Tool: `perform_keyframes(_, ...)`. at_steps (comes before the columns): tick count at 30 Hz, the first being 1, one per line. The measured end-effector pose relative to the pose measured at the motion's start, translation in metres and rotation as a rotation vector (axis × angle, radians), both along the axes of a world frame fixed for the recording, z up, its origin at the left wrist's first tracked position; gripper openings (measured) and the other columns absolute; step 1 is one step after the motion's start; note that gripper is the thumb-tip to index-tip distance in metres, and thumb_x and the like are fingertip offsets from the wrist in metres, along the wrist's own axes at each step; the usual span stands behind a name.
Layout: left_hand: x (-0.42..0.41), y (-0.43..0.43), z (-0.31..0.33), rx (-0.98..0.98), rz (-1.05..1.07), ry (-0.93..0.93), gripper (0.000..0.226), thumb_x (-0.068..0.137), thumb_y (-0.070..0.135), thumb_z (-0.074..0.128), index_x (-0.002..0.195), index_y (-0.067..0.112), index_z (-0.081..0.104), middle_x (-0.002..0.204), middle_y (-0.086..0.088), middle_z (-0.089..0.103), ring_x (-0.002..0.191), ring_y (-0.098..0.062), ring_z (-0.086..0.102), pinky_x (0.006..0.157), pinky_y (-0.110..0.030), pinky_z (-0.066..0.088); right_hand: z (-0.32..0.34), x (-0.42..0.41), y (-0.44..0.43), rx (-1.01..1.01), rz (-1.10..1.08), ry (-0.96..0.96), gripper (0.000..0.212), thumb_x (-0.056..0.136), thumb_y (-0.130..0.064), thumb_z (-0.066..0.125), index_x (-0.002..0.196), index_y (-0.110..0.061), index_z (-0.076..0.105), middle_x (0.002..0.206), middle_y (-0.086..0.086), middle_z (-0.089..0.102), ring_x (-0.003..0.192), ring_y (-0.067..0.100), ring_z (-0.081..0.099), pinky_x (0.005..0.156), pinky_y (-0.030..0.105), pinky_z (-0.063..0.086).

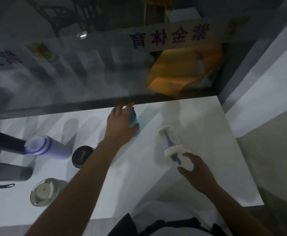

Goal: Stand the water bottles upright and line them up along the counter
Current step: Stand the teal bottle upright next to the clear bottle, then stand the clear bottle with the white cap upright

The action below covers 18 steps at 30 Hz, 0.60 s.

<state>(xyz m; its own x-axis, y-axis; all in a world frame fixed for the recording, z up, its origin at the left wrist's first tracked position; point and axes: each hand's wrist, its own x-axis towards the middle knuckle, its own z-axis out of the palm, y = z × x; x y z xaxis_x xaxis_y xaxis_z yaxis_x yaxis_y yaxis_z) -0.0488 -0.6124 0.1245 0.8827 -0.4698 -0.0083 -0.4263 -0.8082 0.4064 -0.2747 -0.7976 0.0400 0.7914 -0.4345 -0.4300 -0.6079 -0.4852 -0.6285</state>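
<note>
bottles risk toppling: left hand [120, 123] grips the blue bottle [134, 123] near the counter [207, 126] back, right hand [194, 171] open, empty, beside the clear bottle [171, 143].

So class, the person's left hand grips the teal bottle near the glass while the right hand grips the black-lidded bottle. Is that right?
Not quite. In the head view the left hand does grip the teal bottle, but the right hand reaches, open, for the clear bottle, not the black-lidded one.

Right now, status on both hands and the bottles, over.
Left hand grip closed on blue bottle near glass panel. Right hand open, reaching clear bottle, not yet touching. Other bottles stand at left; nothing blocking.
</note>
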Motion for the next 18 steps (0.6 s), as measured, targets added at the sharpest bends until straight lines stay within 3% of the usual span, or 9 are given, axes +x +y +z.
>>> perform_keyframes(3,-0.051,0.016,-0.026,-0.203,0.011,-0.053,0.075,0.084,0.031,0.071,0.148,0.027,0.032,0.158,-0.011,0.028,0.144,-0.032,0.028,0.117,-0.049,0.027,-0.005,0.015,0.005,-0.092,-0.065,-0.076,0.065,0.078,-0.049,0.071,0.133,-0.020,0.049,0.131,0.006,0.056,0.118,0.024,0.054,0.095,0.035,0.044)
perform_keyframes(5,-0.083,0.028,-0.052,-0.205,0.034,0.026,0.075,0.088,0.038,0.065,0.150,0.031,0.023,0.162,-0.007,0.017,0.148,-0.029,0.018,0.119,-0.049,0.021,-0.011,0.027,0.012,-0.170,-0.098,-0.076,0.073,0.076,-0.054,0.070,0.135,-0.020,0.045,0.132,0.008,0.055,0.118,0.030,0.053,0.096,0.046,0.046)
perform_keyframes(10,-0.125,0.073,-0.120,0.065,0.024,0.272,0.086,0.089,0.050,0.057,0.154,0.035,0.002,0.164,-0.004,-0.007,0.151,-0.030,-0.004,0.122,-0.050,0.010,-0.025,0.057,0.034,-0.420,-0.085,0.110,0.089,0.070,-0.066,0.065,0.141,-0.023,0.034,0.137,0.009,0.050,0.135,0.033,0.034,0.109,0.056,0.020)
perform_keyframes(18,-0.149,0.107,-0.160,0.279,0.006,0.408,0.087,0.090,0.053,0.050,0.154,0.032,-0.006,0.163,-0.007,-0.015,0.150,-0.031,-0.013,0.121,-0.051,0.003,-0.046,0.076,0.044,-0.513,-0.114,0.163,0.088,0.063,-0.064,0.067,0.133,-0.021,0.034,0.117,0.012,0.061,0.113,0.034,0.054,0.100,0.053,0.032)
